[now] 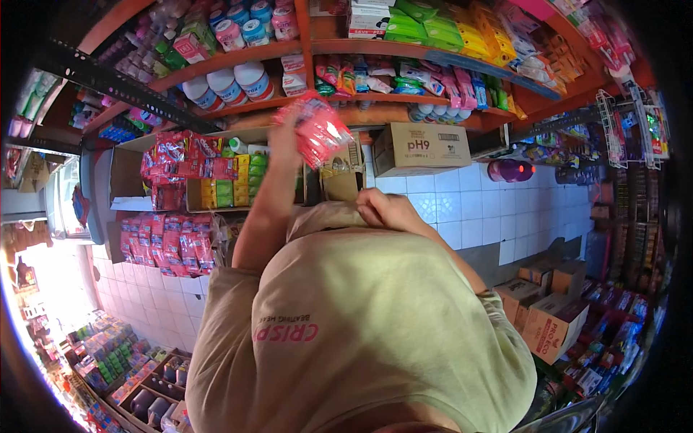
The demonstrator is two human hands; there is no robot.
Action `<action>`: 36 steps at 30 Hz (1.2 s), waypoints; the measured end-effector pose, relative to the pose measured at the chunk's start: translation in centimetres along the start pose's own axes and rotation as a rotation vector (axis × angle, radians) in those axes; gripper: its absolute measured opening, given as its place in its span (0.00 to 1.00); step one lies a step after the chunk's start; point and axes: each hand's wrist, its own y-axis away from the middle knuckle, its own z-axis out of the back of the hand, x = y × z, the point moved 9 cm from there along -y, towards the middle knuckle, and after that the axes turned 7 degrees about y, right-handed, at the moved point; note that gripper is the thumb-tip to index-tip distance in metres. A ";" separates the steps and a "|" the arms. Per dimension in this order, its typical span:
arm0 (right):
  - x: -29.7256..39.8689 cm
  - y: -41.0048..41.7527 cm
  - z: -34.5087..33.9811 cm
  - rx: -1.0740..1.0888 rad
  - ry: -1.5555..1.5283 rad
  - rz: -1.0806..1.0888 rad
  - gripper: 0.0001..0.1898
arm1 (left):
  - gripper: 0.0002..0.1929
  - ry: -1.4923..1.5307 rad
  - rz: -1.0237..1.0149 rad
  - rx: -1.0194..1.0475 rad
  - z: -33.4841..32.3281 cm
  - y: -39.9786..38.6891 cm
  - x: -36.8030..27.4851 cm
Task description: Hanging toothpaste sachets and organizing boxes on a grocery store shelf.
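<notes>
My left hand (287,132) is raised in front of the shelves, gripping a bundle of shiny red-pink sachets (322,132). Just before my shirt's lower edge is my right hand (381,208), its fingers curled with nothing visible in them, though their inner side is hidden. Between the hands stands an open cardboard box (341,187). Left of my left forearm, red packets (189,154) lie over a carton of yellow and green small boxes (224,187). More pink-red packets (168,243) are piled lower down.
Orange shelves (379,46) with bottles, tubs and packets run across the front. A closed cardboard box (422,149) stands right of centre by the white tiles, with purple bottles (509,170) beyond. More cartons (552,319) are at lower right; a dark perforated metal beam (124,84) crosses upper left.
</notes>
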 end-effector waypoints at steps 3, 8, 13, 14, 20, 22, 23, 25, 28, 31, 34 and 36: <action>-1.4 2.6 -0.5 0.134 -0.200 -0.163 0.11 | 0.15 0.137 -0.239 0.053 4.3 -3.7 -7.2; -5.5 4.1 3.0 -0.144 -0.293 -0.392 0.11 | 0.15 0.132 -0.306 0.088 2.5 -0.8 -10.2; -2.5 0.4 7.6 -0.366 -0.082 -0.159 0.15 | 0.15 0.103 -0.112 0.211 -2.8 3.2 -4.5; -2.1 -0.6 7.7 -0.381 -0.027 -0.112 0.17 | 0.16 0.066 -0.080 0.205 -3.3 3.5 -3.5; 2.5 -5.4 8.5 -0.486 0.343 0.170 0.21 | 0.15 -0.056 -0.003 0.327 -6.6 5.4 -2.3; 3.0 -6.3 9.6 -0.500 0.339 0.210 0.21 | 0.16 -0.333 0.228 0.619 -8.7 6.4 -0.5; 3.6 -6.6 9.5 -0.450 0.355 0.314 0.21 | 0.16 -0.488 0.237 0.651 -9.5 6.7 -0.3; 5.0 -6.4 9.3 -0.398 0.324 0.461 0.20 | 0.16 -0.579 0.326 0.740 -10.4 7.4 0.5; 5.9 -6.3 7.6 -0.196 0.284 0.574 0.18 | 0.17 -0.723 0.152 0.993 -11.8 7.6 1.3; 6.3 -6.2 6.3 -0.138 0.299 0.560 0.14 | 0.16 -0.813 0.548 0.982 -10.2 8.1 3.9; 5.9 -6.1 4.4 -0.074 0.377 0.571 0.12 | 0.16 -0.799 0.632 0.932 -9.1 7.6 4.8; 5.2 -6.2 4.2 -0.116 0.290 0.500 0.11 | 0.16 -0.786 0.710 0.882 -8.2 7.1 5.6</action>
